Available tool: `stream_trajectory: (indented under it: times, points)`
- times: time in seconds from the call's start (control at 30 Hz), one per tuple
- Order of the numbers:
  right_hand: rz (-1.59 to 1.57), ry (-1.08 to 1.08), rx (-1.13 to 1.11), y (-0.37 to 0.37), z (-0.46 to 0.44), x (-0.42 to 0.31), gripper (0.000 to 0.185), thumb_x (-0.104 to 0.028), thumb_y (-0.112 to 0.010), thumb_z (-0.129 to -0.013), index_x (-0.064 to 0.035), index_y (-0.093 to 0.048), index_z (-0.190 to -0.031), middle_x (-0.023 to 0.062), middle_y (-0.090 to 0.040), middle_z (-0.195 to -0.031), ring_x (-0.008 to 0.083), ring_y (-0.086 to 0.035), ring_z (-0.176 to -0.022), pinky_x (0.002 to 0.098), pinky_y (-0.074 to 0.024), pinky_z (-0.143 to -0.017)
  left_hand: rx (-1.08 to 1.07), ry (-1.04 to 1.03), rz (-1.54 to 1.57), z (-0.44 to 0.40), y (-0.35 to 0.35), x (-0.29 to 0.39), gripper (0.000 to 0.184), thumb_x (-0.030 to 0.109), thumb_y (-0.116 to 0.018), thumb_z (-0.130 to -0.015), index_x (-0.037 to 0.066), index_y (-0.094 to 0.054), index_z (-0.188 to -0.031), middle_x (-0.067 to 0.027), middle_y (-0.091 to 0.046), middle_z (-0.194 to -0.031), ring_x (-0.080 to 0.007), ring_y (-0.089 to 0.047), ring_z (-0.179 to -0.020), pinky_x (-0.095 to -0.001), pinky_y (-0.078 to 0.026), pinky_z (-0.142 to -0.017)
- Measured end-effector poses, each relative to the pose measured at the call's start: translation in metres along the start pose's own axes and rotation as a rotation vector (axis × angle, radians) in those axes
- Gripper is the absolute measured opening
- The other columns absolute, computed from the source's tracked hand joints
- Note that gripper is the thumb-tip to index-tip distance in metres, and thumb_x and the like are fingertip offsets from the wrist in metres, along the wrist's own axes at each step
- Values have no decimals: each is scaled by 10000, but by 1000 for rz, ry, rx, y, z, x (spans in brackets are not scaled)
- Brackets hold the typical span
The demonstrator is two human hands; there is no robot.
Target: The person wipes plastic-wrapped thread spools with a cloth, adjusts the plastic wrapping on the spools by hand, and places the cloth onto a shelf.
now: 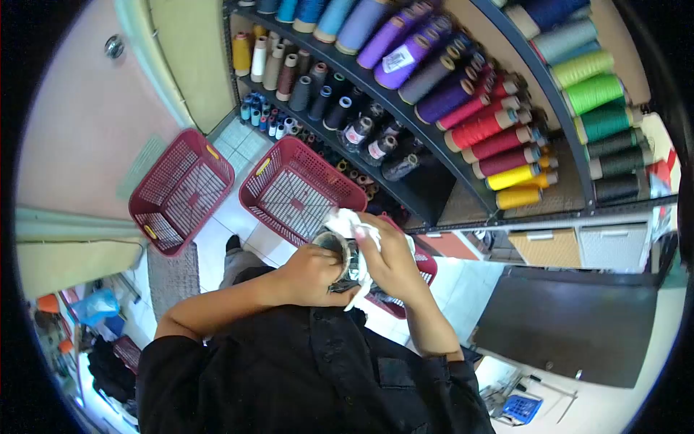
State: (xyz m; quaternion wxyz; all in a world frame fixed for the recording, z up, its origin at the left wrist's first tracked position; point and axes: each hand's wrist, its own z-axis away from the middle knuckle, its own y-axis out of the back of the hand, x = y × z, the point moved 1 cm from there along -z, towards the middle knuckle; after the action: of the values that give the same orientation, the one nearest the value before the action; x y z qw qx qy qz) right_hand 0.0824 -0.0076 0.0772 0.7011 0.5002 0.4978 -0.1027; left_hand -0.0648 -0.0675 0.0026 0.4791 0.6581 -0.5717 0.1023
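Note:
Close in front of my chest, my left hand (pixel 311 273) is closed around a dark thread cone (pixel 351 262), whose round end has a pale rim. Its fingers reach into or over that end; exactly how far is hidden. My right hand (pixel 392 259) is bent over the cone's other side and grips a crumpled white cloth (pixel 343 221). The cloth lies against the cone, and a strip of it hangs below the fingers. Much of the cone is covered by both hands and the cloth.
A dark shelf (pixel 405 108) ahead holds rows of coloured thread cones. Two maroon plastic baskets (pixel 189 181) (pixel 249 189) stand on the tiled floor, with another partly behind my right forearm. A grey mat (pixel 173 278) lies left. A dark brown panel (pixel 567 325) is at right.

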Motion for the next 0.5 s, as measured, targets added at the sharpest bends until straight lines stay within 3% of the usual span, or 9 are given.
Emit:
stream_trajectory:
  times: [0.1, 0.17, 0.2, 0.23, 0.27, 0.33, 0.37, 0.4, 0.5]
  points:
    - [-117, 59, -53, 12, 3, 19, 341, -230, -470, -951, 79, -597, -1015, 258, -615, -1042, 391, -594, -949, 417, -458, -840, -6, -27, 12, -5, -35, -10, 321, 256, -737, -670, 8, -643, -849, -122, -618, -698, -295, -611, -615, -398, -488, -580]
    - [-322, -208, -10, 42, 19, 22, 371, -267, -468, -971, 79, -603, -989, 147, -655, -840, 175, -621, -751, 298, -482, -691, -5, 14, -22, -14, -56, -15, 336, 236, -731, -674, -3, -643, -893, -121, -617, -690, -300, -608, -606, -396, -492, -588]
    - [-377, -294, 80, 65, 30, 29, 375, -278, -466, -974, 68, -610, -997, 109, -651, -800, 133, -603, -720, 275, -473, -649, -63, 187, -21, -18, -56, -8, 322, 218, -711, -697, -7, -641, -916, -132, -629, -718, -293, -625, -627, -391, -504, -612]
    - [-430, -382, 163, 84, 41, 37, 380, -289, -463, -978, 58, -616, -1005, 71, -647, -761, 90, -584, -690, 251, -465, -607, -84, 171, 98, -21, -58, -9, 308, 208, -691, -717, -21, -633, -913, -141, -633, -726, -284, -641, -655, -378, -512, -631]
    - [-573, -179, 306, 95, 49, 47, 398, -311, -464, -976, 51, -622, -1028, 58, -657, -763, 77, -588, -674, 244, -465, -586, 27, 201, 157, -28, -67, -2, 293, 218, -707, -700, -23, -631, -848, -142, -619, -706, -305, -626, -631, -388, -507, -612]
    - [-173, -151, 163, 117, 75, 69, 403, -314, -448, -972, 43, -601, -1079, 159, -665, -872, 239, -644, -779, 324, -491, -707, 249, 140, 188, -60, -76, 26, 263, 225, -719, -693, -13, -610, -720, -125, -591, -649, -312, -604, -579, -390, -494, -569]
    - [74, -145, 52, 120, 89, 74, 400, -314, -443, -970, 35, -594, -1093, 200, -658, -918, 315, -647, -827, 354, -491, -758, 249, 134, 185, -73, -80, 40, 263, 225, -719, -693, -13, -610, -720, -125, -591, -649, -312, -604, -579, -390, -494, -569]
    - [65, -46, 78, 114, 97, 85, 408, -333, -409, -974, 15, -588, -1090, 252, -620, -958, 414, -591, -883, 416, -462, -786, 140, 76, 115, -83, -85, 53, 259, 226, -718, -692, -6, -604, -706, -119, -588, -636, -304, -600, -566, -380, -492, -558]
    - [-83, -248, -3, 132, 124, 113, 487, -391, -381, -980, 51, -587, -973, 243, -608, -792, 376, -587, -740, 428, -436, -702, 11, -10, 105, -97, -135, 69, 277, 258, -715, -698, 18, -584, -651, -105, -565, -588, -281, -578, -527, -362, -469, -517]
